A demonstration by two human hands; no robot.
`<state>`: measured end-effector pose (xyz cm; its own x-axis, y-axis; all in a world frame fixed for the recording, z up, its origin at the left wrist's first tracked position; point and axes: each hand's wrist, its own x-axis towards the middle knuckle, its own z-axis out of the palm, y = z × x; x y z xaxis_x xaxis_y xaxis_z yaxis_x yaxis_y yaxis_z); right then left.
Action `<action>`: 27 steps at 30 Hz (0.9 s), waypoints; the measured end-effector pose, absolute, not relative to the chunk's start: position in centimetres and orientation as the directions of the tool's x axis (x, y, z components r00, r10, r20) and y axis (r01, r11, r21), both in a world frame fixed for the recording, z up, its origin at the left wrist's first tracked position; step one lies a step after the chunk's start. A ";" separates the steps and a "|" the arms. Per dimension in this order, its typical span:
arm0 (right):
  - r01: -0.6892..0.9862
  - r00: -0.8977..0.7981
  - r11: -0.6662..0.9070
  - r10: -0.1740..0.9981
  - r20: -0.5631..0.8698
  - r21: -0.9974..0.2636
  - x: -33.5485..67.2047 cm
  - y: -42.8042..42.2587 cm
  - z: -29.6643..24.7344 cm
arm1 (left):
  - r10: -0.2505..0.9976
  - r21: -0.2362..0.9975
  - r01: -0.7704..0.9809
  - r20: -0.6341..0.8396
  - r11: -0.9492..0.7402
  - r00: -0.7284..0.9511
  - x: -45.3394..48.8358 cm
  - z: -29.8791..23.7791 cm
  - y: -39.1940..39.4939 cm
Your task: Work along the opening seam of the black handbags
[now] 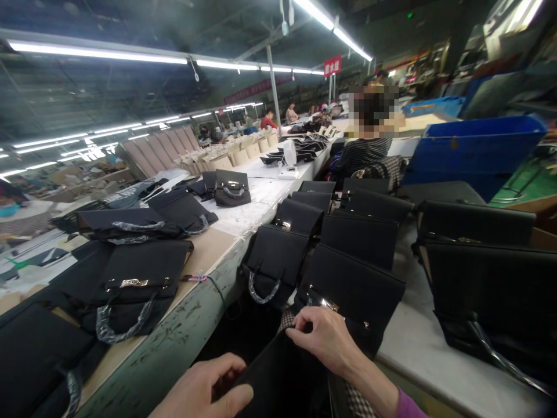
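A black handbag (278, 377) is low in front of me, its lower part cut off by the frame. My right hand (324, 337) pinches its upper edge between thumb and fingers. At the same edge, nearer to me, my left hand (209, 386) has its thumb and curled fingers on either side of the black material. Just beyond my right hand stands another black handbag (352, 284) with shiny metal fittings; the hand covers part of its front. Checked cloth (359, 400) shows below my right wrist.
More black handbags stand in rows ahead (278, 255), on the right (496, 296) and on the left bench (143, 267), several with plastic-wrapped handles. A person in a striped top (363, 157) sits ahead, near a large blue bin (474, 154). The bench's green edge (183, 325) runs beside me.
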<state>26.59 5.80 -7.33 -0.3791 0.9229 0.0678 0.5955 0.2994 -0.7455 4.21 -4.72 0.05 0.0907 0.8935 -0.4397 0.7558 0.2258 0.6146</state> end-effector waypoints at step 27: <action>0.421 -0.526 0.448 0.829 0.190 -0.789 28.4 6.9 -8.4 | 0.947 0.869 0.477 -0.253 0.133 0.196 8.6 -5.9 3.5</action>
<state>28.40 6.89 -8.44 -0.5262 0.8290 0.1896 0.4215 0.4479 -0.7885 8.65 3.54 -5.88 0.1962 0.9475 -0.2526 0.4766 0.1330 0.8690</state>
